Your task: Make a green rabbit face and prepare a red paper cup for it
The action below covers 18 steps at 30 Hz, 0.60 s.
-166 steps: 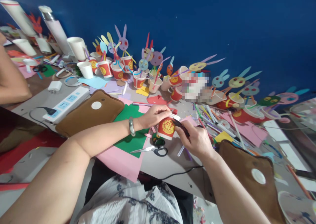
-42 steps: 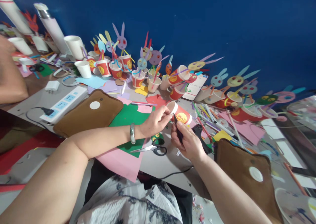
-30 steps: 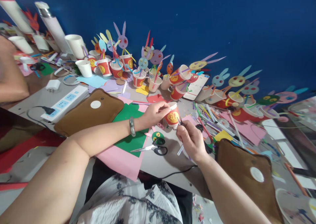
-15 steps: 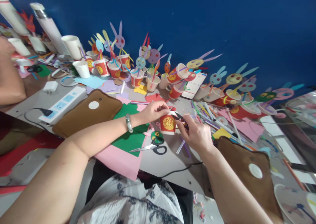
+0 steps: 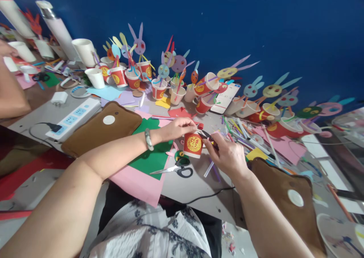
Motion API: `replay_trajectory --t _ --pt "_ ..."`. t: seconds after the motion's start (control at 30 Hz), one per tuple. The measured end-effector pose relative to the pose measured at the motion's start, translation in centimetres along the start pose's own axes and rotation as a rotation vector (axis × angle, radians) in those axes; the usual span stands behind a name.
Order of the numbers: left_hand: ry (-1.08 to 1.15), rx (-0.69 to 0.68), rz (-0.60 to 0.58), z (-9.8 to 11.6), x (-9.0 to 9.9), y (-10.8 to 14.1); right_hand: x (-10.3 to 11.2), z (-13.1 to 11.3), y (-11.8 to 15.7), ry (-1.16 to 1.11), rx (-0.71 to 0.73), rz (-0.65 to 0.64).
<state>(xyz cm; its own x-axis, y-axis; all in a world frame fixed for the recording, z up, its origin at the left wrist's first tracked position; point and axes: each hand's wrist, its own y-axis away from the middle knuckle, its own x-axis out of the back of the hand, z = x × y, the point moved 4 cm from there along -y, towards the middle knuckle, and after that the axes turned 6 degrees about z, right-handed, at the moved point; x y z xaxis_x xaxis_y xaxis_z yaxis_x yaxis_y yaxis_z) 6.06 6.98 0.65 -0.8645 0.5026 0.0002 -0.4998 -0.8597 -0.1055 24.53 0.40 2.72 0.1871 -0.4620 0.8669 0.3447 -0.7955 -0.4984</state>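
A red paper cup (image 5: 193, 145) with a gold printed emblem stands in front of me, leaning slightly. My left hand (image 5: 181, 129) is closed in a pinch at its rim. Wrapped in the fingers of my right hand (image 5: 229, 152) is a black-handled tool (image 5: 206, 135), whose pale tip reaches the cup's rim; my hand hides most of it, so its exact kind is unclear. By the cup's lower left lies a green paper face (image 5: 179, 155), partly covered. Just below that, a pair of black-handled scissors (image 5: 179, 168) rests on the table, blades pointing left.
Paper-cup rabbits (image 5: 163, 74) line the blue wall. Brown pouches (image 5: 102, 129) flank the work area, with green paper (image 5: 150, 152) on the left and loose straws (image 5: 250, 131) on the right. A phone (image 5: 226, 99) leans behind; a power strip (image 5: 75, 118) and another person's arm (image 5: 11, 87) are leftward.
The cup has tilted a little and shifted slightly down, covering more of the green face. Both hands stay almost in place, while the view has moved slightly.
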Motion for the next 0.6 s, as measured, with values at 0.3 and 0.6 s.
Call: replay_trajectory --t 0.3,0.6 --pt "-0.027 0.047 -0.037 -0.80 -0.22 -0.02 0.28 0.21 0.11 -0.030 0.001 -0.130" --pt "0.011 0.034 0.028 -0.70 -0.48 0.08 0.45 -0.27 0.34 0.077 -0.029 -0.106"
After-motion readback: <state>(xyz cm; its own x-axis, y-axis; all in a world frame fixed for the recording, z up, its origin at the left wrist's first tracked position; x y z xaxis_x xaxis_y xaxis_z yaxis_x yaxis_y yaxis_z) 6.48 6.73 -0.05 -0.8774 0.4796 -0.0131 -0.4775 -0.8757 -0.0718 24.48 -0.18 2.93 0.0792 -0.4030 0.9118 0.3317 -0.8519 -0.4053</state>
